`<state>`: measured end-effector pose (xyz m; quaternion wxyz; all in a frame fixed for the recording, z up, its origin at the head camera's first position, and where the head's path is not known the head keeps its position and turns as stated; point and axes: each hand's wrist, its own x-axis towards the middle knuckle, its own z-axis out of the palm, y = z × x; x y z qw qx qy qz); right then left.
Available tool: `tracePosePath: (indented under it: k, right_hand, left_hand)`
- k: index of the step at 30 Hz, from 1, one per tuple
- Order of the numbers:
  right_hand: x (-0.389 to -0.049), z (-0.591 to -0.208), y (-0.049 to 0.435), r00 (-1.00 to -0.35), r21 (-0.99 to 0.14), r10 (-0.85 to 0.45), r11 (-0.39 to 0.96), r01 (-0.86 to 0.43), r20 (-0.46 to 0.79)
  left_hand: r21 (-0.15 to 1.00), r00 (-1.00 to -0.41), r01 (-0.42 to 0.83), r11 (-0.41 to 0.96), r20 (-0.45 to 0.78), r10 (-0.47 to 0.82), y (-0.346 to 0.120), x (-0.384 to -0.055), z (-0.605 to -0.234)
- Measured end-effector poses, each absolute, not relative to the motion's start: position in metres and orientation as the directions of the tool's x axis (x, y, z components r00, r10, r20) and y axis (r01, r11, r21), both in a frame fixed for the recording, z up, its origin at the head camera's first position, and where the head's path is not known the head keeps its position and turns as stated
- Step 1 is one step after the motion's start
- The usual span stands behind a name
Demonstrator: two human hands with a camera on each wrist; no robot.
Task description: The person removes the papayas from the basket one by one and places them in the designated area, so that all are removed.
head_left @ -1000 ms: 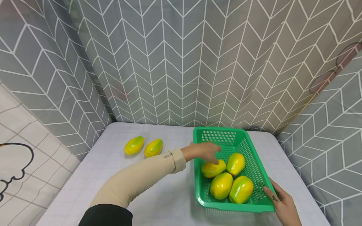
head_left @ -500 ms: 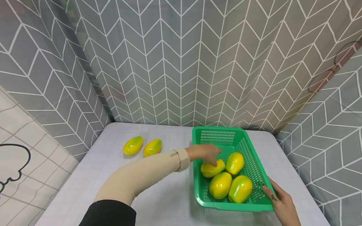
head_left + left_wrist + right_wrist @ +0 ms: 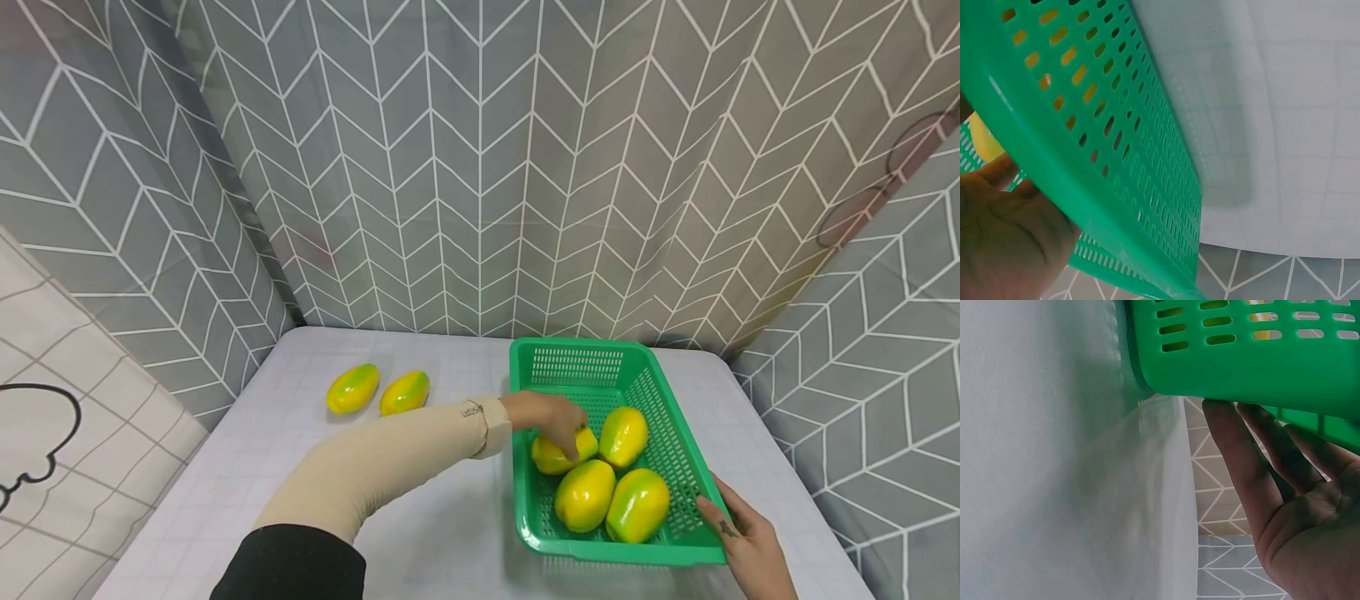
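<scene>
A green plastic basket (image 3: 622, 551) with slotted walls stands on the right half of the table. My left hand (image 3: 551, 417) reaches over its left rim, fingers curled down round a yellow-green mango (image 3: 550, 457). Beside that one lie several more, among them a mango (image 3: 624, 437) to its right. In the left wrist view the left hand (image 3: 1016, 237) is partly behind the basket rim. My right hand (image 3: 753, 542) holds the basket's near right corner, thumb on top of the rim. The right wrist view shows this hand's fingers (image 3: 1235, 450) under the edge.
Two more mangoes, a left one (image 3: 352, 389) and a right one (image 3: 405, 392), lie on the white-covered table (image 3: 442, 500) left of the basket. A grey patterned curtain (image 3: 480, 167) hangs behind the table and along its sides.
My left hand has moved slightly right and down, and its fingers have closed round the mango at the left of the basket. The right hand keeps its place on the corner.
</scene>
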<state>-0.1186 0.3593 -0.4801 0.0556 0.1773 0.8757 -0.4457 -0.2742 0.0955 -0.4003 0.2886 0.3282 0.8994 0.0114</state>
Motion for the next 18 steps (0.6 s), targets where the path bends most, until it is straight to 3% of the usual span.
tracePosePath:
  k: [7, 12, 18]
  right_hand:
    - [-0.118, -0.479, 0.359, -0.933, -0.765, 0.259, 0.538, 0.354, -0.25]
    - [-0.119, -0.479, 0.359, -0.931, -0.767, 0.262, 0.533, 0.358, -0.253]
    - [-0.118, -0.48, 0.36, -0.93, -0.765, 0.252, 0.531, 0.364, -0.267]
  left_hand:
    - [0.238, -0.592, 0.557, 0.796, -0.559, 0.581, 0.099, -0.271, -0.398]
    - [0.208, -0.573, 0.613, 0.762, -0.547, 0.61, 0.103, -0.27, -0.399]
    - [0.168, -0.587, 0.62, 0.767, -0.549, 0.595, 0.108, -0.269, -0.402]
